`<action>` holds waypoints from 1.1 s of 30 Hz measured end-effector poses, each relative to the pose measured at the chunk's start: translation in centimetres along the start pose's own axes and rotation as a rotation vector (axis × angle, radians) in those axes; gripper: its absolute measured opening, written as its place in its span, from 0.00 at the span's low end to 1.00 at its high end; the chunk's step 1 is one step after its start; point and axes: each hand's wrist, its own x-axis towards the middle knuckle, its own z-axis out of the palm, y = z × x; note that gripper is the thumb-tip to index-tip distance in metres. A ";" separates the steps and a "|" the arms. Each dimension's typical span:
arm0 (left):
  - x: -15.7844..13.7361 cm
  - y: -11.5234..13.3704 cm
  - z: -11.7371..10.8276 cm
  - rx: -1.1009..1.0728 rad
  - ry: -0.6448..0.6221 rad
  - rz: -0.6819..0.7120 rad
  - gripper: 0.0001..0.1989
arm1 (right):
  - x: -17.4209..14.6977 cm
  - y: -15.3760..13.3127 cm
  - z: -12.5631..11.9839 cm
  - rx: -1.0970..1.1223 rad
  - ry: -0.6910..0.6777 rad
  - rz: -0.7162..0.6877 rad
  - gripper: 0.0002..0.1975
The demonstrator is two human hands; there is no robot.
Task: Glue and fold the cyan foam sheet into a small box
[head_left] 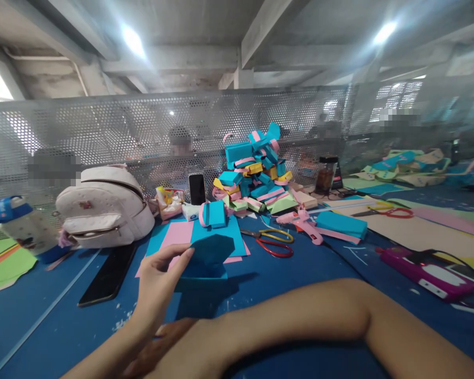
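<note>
A small blue paper box [205,284] stands on the blue table, its rounded flap [213,248] raised. At the flap's left edge, my left hand [164,271] pinches the paper between thumb and forefinger. My right arm reaches across the front from the right. My right hand [177,339] is low in the picture, near my left forearm, which hides part of it; its fingers do not show clearly. Behind the box lie blue and pink paper sheets [176,233], with a finished-looking blue piece with a pink strip [215,215] on top.
Scissors [274,245], a pink glue gun [303,223] and a blue box [342,225] lie to the right. A pile of paper boxes [256,173] stands at the back. Leftward are a black phone [108,276], a white backpack [105,208] and a bottle [27,229]. A purple device [428,273] lies far right.
</note>
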 end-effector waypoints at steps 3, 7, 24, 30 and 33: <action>0.0 0.4 -0.2 0.001 0.004 0.027 0.07 | 0.2 0.7 -0.5 0.196 0.111 0.076 0.26; 0.0 0.7 -0.4 -0.023 -0.001 0.049 0.06 | 0.4 0.7 -0.9 0.166 0.176 0.098 0.24; -0.2 1.7 -0.7 -0.025 0.065 0.090 0.09 | 0.1 -1.3 1.2 0.922 0.531 0.484 0.15; -0.1 2.1 -1.1 -0.009 0.049 0.133 0.10 | 2.8 -1.0 2.6 1.776 0.676 0.590 0.08; -0.1 2.0 -1.2 -0.003 0.045 0.144 0.10 | 3.4 -1.3 2.1 1.935 0.518 0.383 0.14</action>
